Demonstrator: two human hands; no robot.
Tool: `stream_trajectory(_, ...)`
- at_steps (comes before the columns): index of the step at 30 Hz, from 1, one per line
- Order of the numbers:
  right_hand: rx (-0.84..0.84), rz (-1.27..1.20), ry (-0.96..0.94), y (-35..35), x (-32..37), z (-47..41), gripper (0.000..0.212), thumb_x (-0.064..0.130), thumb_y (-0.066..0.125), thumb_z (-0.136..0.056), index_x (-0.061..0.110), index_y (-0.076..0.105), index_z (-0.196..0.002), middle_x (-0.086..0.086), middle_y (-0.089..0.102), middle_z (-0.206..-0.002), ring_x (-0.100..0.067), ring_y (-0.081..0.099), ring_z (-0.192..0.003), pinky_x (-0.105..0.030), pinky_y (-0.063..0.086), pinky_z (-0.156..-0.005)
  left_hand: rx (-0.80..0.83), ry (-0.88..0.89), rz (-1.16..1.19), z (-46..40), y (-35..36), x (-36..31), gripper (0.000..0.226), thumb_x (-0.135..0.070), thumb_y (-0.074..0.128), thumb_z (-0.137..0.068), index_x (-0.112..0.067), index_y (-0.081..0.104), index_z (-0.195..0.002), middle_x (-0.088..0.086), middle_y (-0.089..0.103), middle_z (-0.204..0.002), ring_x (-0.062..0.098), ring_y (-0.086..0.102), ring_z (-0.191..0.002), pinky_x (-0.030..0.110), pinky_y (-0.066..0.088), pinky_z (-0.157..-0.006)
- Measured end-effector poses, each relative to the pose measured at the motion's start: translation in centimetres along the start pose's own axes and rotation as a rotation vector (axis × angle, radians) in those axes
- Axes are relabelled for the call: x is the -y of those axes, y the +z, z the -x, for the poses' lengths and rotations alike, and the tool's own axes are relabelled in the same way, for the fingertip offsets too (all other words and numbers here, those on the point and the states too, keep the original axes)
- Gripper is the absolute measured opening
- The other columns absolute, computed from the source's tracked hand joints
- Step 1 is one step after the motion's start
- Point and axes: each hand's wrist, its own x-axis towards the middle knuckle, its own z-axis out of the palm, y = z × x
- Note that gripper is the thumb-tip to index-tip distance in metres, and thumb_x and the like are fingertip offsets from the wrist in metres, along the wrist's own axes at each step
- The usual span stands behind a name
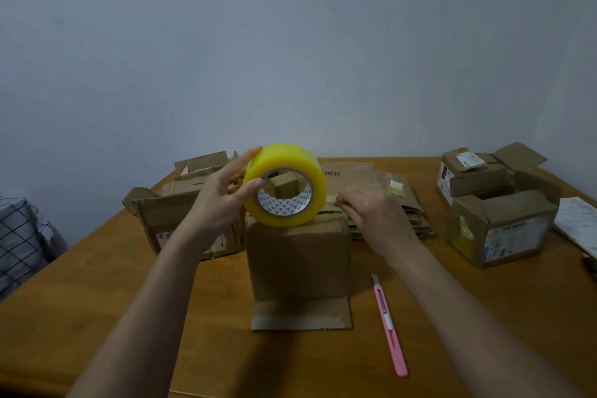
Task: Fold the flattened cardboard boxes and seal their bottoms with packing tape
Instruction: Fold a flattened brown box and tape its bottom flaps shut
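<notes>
A folded cardboard box (298,263) stands in the middle of the wooden table (97,300), with one flap lying flat toward me. A yellow roll of packing tape (287,186) sits on the box's top edge. My left hand (223,200) grips the roll, thumb at the core and fingers over the outer face. My right hand (371,213) is at the box's top right, fingers curled and pinching what looks like the tape's free end. A pile of flattened boxes (400,200) lies behind the box.
A pink utility knife (389,326) lies right of the box. Open boxes stand at the left (168,220) and at the right (497,223). Some paper (578,223) lies at the far right edge. A checked cloth (19,236) is off the table's left.
</notes>
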Motion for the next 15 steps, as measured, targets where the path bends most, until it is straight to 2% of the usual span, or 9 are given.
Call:
stream_trajectory(3, -0.007, -0.056, 0.037, 0.7, 0.1, 0.7, 0.012, 0.002, 0.076, -0.08, 0.006, 0.068, -0.088, -0.008, 0.07, -0.079, -0.02, 0.067, -0.067, -0.032, 0.057, -0.057, 0.04, 0.0, 0.008, -0.1, -0.3, 0.5, 0.057, -0.037, 0.071, -0.085, -0.058, 0.046, -0.133, 0.001, 0.049, -0.145, 0.024, 0.05, -0.131, 0.05, 0.048, -0.103)
stream_trajectory(7, -0.019, -0.091, 0.093, 1.0, 0.2, 1.3, 0.011, -0.001, 0.074, -0.08, 0.006, 0.068, -0.087, -0.007, 0.069, -0.079, -0.021, 0.066, -0.068, -0.028, 0.054, -0.058, 0.138, -0.038, 0.045, 0.6, -0.2, 1.8, 0.08, -0.026, 0.077, -0.081, -0.058, 0.033, -0.139, -0.007, 0.042, -0.147, 0.016, 0.048, -0.132, 0.043, 0.052, -0.099)
stream_trajectory(12, -0.018, -0.116, 0.146, 1.3, 0.3, 1.9, 0.008, -0.001, 0.066, -0.087, 0.005, 0.064, -0.091, -0.009, 0.067, -0.081, -0.024, 0.064, -0.068, -0.031, 0.05, -0.055, 0.107, -0.067, 0.02, 0.9, 0.7, 2.2, 0.063, -0.027, 0.061, -0.087, -0.04, 0.037, -0.143, -0.008, 0.056, -0.133, 0.013, 0.055, -0.125, 0.025, 0.053, -0.091)
stream_trajectory(15, -0.006, -0.14, 0.178, 1.6, 0.2, 2.1, 0.003, 0.004, 0.06, -0.093, 0.005, 0.058, -0.091, -0.01, 0.064, -0.082, -0.025, 0.062, -0.069, -0.035, 0.049, -0.053, 0.13, -0.065, 0.0, 0.8, 0.9, 1.6, 0.06, -0.011, 0.054, -0.096, -0.038, 0.03, -0.145, -0.008, 0.055, -0.129, -0.001, 0.059, -0.115, 0.02, 0.054, -0.087)
